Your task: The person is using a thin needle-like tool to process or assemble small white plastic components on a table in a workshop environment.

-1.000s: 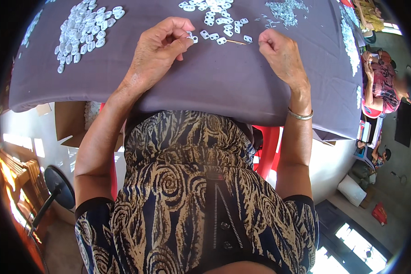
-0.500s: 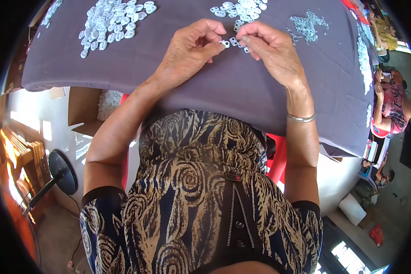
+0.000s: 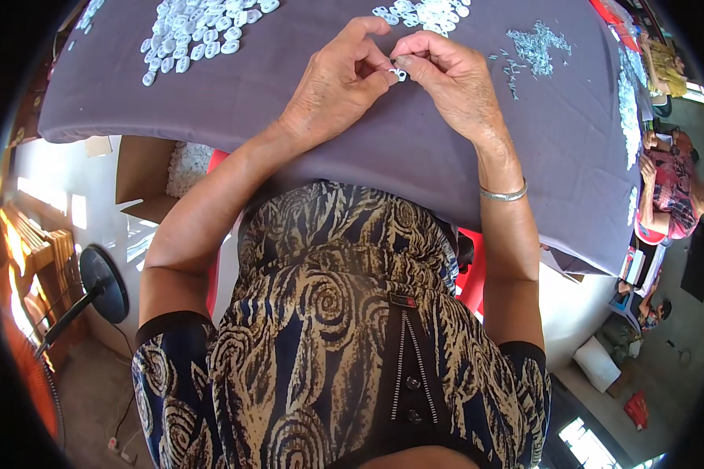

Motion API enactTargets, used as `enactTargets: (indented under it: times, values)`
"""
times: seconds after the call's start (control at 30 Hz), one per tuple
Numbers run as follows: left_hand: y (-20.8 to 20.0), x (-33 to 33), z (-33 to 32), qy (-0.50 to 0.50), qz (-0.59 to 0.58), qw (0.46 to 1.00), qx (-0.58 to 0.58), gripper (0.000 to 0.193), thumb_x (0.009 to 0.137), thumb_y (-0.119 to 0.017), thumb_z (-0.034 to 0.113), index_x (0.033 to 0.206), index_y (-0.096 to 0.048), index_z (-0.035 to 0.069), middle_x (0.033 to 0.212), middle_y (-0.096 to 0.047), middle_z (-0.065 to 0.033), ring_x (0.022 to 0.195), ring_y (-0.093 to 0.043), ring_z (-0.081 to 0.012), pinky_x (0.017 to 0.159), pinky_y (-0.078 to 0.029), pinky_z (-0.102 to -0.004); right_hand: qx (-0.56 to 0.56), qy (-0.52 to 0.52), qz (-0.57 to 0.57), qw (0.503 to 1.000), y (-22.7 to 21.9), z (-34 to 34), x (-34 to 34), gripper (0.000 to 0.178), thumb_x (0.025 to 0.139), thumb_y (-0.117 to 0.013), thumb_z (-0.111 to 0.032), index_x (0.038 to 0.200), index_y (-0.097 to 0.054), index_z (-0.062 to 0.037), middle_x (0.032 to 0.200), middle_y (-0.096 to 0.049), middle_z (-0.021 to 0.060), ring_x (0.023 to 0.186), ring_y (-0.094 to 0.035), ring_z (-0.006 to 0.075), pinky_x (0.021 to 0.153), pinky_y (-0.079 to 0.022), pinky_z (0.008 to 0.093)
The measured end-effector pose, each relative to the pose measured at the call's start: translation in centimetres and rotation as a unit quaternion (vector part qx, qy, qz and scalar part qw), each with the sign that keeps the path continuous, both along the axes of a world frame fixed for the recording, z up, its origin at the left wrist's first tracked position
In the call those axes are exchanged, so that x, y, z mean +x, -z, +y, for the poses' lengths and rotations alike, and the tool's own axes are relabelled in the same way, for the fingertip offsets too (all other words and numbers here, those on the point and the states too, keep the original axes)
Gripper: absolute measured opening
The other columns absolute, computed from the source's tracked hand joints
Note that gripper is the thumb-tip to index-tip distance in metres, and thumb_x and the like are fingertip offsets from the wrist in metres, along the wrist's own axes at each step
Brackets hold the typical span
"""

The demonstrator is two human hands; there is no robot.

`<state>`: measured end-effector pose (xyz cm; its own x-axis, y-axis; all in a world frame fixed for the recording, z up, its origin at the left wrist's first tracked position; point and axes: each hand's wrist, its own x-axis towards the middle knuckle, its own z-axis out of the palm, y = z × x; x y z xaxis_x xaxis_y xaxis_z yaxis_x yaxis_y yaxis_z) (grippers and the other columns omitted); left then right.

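Observation:
Above the dark tablecloth (image 3: 524, 156), my left hand (image 3: 335, 87) pinches a small white plastic piece (image 3: 400, 75) with a hole in it between thumb and fingers. My right hand (image 3: 451, 80) comes in from the other side, thumb and forefinger pressed together right at that piece. Whatever the right fingertips grip is too small to make out. Just beyond the hands lies a heap of white plastic pieces (image 3: 430, 14), partly covered by my fingers.
At the far left is a larger pile of white oval pieces (image 3: 199, 31). Small metal pins (image 3: 538, 48) are scattered at the far right. Under the table's left edge stands an open cardboard box (image 3: 145, 176) of white pieces. A person (image 3: 669, 187) sits by the table's right side.
My hands have come together: the fingertips, apart before, now meet at the white piece. My left hand has shifted right with it. The whole view has also moved slightly.

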<state>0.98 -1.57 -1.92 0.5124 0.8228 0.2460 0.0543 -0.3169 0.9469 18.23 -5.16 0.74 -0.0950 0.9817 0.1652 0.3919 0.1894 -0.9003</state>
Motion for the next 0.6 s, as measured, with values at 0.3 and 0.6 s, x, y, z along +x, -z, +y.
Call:
enactTargets:
  times: [0.3,0.6]
  values:
    - [-0.1,0.0,-0.2,-0.006,0.012,1.000,0.001,0.044,0.083,-0.063,-0.001,0.123,-0.044,0.003,0.077,-0.058,0.0020,0.068,-0.052,-0.0032,0.062,-0.045,-0.0182,0.040,0.027,-0.077,0.996,0.2,-0.1,-0.1,0.008,0.084,-0.062,-0.006,0.091,-0.065,-0.0063,0.071,-0.061,-0.0016,0.061,-0.050,0.0046,0.056,-0.044,0.0223]
    - [-1.5,0.3,-0.8,-0.037,-0.004,0.997,0.068,0.045,0.080,-0.063,-0.004,0.118,-0.039,0.003,0.069,-0.056,-0.0064,0.057,-0.050,-0.0104,0.049,-0.040,-0.0254,0.120,0.013,-0.188,0.975,-0.6,-0.3,-0.6,0.009,0.082,-0.060,-0.001,0.089,-0.062,-0.0054,0.073,-0.060,0.0003,0.062,-0.052,0.0070,0.058,-0.045,0.0234]
